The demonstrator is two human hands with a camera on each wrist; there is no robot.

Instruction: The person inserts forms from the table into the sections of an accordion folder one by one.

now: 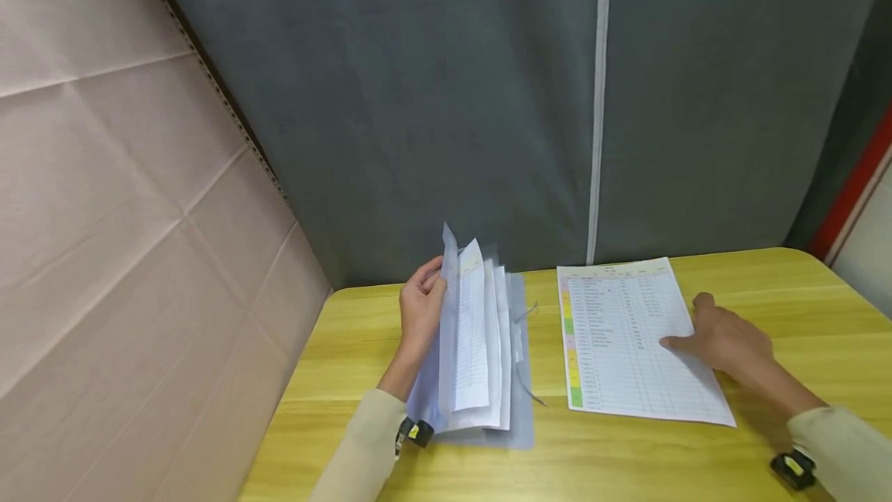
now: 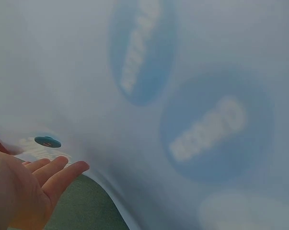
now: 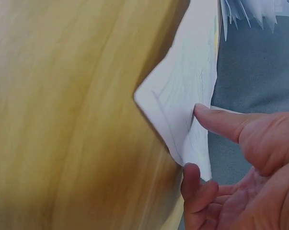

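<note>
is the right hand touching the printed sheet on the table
Touching. The right wrist view shows the right hand with thumb and a fingertip against the sheet edge; the head view agrees.

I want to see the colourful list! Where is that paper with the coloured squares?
In the head view, the printed sheet lies flat on the yellow table, right of the clear folder, with the right hand resting on its right edge.

Yellow wooden table [image 1: 766, 285] bears a printed sheet [image 1: 627, 339] and, seemingly, a translucent folder [image 1: 519, 378]
</note>
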